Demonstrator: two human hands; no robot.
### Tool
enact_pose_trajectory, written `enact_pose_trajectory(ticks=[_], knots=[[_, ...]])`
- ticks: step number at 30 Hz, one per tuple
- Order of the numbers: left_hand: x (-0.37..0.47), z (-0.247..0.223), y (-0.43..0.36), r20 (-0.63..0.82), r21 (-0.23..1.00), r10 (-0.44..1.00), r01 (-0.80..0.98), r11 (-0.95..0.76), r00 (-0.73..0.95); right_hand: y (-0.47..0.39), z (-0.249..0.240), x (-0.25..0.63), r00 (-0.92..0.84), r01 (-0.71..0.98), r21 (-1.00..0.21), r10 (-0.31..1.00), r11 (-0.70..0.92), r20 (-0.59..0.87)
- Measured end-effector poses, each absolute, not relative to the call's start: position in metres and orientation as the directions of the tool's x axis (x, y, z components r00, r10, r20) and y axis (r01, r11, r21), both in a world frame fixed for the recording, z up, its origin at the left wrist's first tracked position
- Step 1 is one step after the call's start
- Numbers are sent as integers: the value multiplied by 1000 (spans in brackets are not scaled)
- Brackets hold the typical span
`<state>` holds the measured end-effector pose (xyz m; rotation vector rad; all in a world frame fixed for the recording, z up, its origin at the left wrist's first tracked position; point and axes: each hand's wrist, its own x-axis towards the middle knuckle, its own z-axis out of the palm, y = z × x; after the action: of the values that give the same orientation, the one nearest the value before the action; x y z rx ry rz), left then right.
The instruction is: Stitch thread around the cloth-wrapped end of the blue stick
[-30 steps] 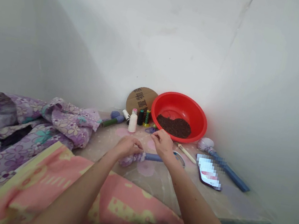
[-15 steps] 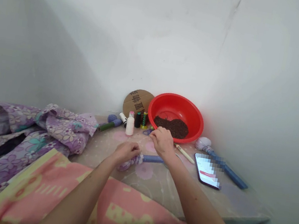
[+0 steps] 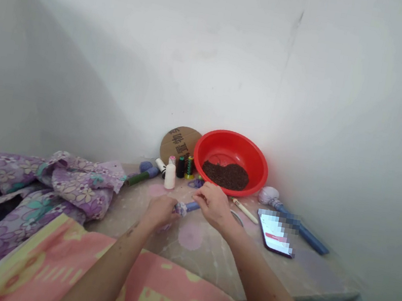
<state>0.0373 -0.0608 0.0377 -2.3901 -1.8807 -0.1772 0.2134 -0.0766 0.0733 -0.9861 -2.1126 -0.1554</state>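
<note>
Tabletop: pale, with a smooth-looking cover. Left side: crumpled floral cloth, soft folds, purple with teal petals. Near edge: pink-and-yellow cloth, laid fairly flat.

Back: red basin, glossy and tilted, with a dark granular heap inside. Beside it, a round cardboard disc leans on the wall.

Centre: blue rod, slim, between the two hands, its near end bunched in ruffled pale-purple fabric. Left hand is curled around the bunched end. Right hand has thumb and fingertips drawn close together at the rod; cannot tell whether they meet or pinch a thread.

Judgement: step in hand appears to be two-handed work where fabric joins rod; next move calls for a steady left grip and fine right-hand fingerwork.

Right: second blue rod with a rounded white head; phone, partly pixelated. Smallest: white thread cone, black spool, both upright.
</note>
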Motion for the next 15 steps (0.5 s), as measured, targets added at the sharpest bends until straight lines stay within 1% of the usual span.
enact_pose_trajectory(ticks=[4, 7, 9, 11, 13, 15], knots=[[43, 36, -64, 208, 114, 932, 939, -326, 298, -84, 74, 212, -462, 667, -212, 620, 714, 634], [49, 34, -65, 321, 231, 900, 897, -377, 295, -88, 74, 213, -465, 618, -272, 622, 737, 629], [52, 36, -67, 390, 308, 887, 874, -377, 245, -90, 77, 215, -378, 580, -367, 640, 727, 669], [52, 46, -71, 435, 379, 882, 851, -363, 182, -90, 81, 219, -234, 529, -496, 680, 688, 694], [51, 63, -79, 501, 452, 858, 810, -374, 116, -88, 83, 223, -97, 454, -627, 735, 633, 671], [51, 84, -90, 568, 519, 820, 745, -418, 65, -82, 80, 226, 2, 348, -748, 797, 565, 604]])
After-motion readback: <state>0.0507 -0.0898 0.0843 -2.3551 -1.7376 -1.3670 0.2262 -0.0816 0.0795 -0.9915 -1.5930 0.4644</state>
